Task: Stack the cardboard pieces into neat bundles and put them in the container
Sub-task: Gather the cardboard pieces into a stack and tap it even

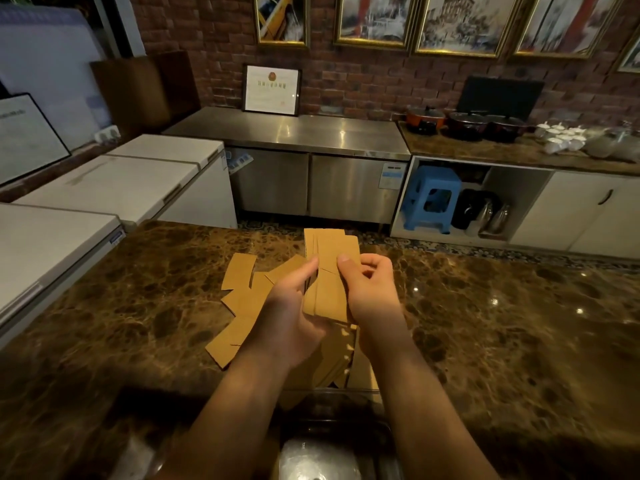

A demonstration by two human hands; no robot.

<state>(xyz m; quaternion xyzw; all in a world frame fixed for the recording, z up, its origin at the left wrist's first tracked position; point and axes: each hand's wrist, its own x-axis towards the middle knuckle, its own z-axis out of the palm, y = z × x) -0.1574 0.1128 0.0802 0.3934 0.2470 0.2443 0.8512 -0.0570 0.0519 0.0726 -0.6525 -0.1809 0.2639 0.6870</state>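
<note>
While you stand at the marble counter:
Left hand: clamped on your cardboard bundle.
Right hand: pinching it too.
Loose pieces: left, on counter.

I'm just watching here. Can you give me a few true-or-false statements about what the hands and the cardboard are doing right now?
1. Both hands, left and right, hold one bundle of cardboard. True.
2. The bundle lies flat on the counter. False: it is held up above it.
3. Loose pieces lie on the counter left of the hands. True.
4. A red stool stands under the far counter. False: the stool is blue.
</note>
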